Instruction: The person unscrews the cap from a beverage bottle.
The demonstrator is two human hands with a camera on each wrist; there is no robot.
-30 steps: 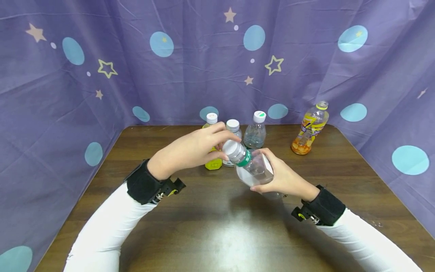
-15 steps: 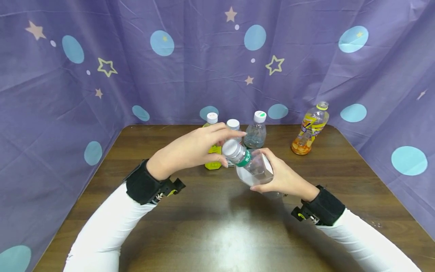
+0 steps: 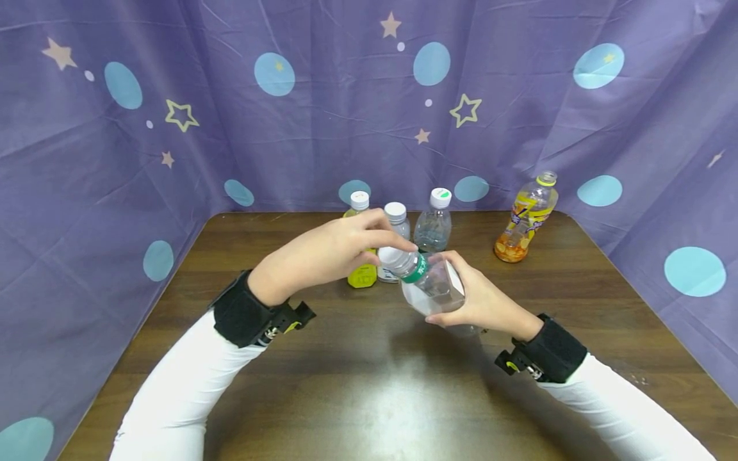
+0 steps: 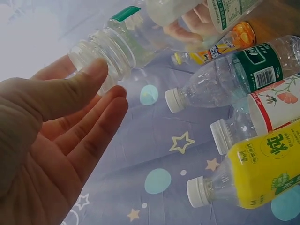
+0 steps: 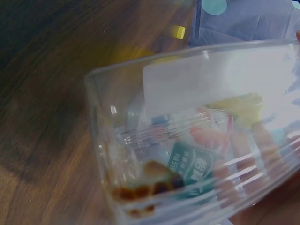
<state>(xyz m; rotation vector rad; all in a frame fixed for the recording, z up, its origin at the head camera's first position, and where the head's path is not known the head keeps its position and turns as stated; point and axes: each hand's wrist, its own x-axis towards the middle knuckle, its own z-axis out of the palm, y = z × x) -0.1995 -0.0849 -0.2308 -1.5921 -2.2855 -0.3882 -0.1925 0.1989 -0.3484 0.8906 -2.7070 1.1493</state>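
Nearest you: white sleeves (image 3: 167,384), a black strap on each wrist, brown wood-look table (image 3: 323,397). Right hand (image 3: 481,298): gripping a clear plastic bottle (image 3: 429,291) by the body, off the table, tilted, green neck band (image 3: 416,267), ribbed top (image 3: 393,257) aimed at your left side. Left hand (image 3: 337,250): thumb and forefinger round that top, so holding it; pressure, can't tell. Separate cap or bare thread, can't tell either. Step looks like working the top with the left while the right steadies the body. Next move calls for a firm thumb-and-finger pinch and a right hold that neither slips nor crushes thin plastic. Just past the hands, upright: yellow-labelled bottle (image 3: 362,278), citrus-label bottle (image 4: 279,105), then green-labelled bottle (image 4: 243,68), all white-capped. Well off to your right: Orange-bottomed bottle (image 3: 517,224), no cap visible. Backdrop: purple star-print curtain (image 3: 346,96).
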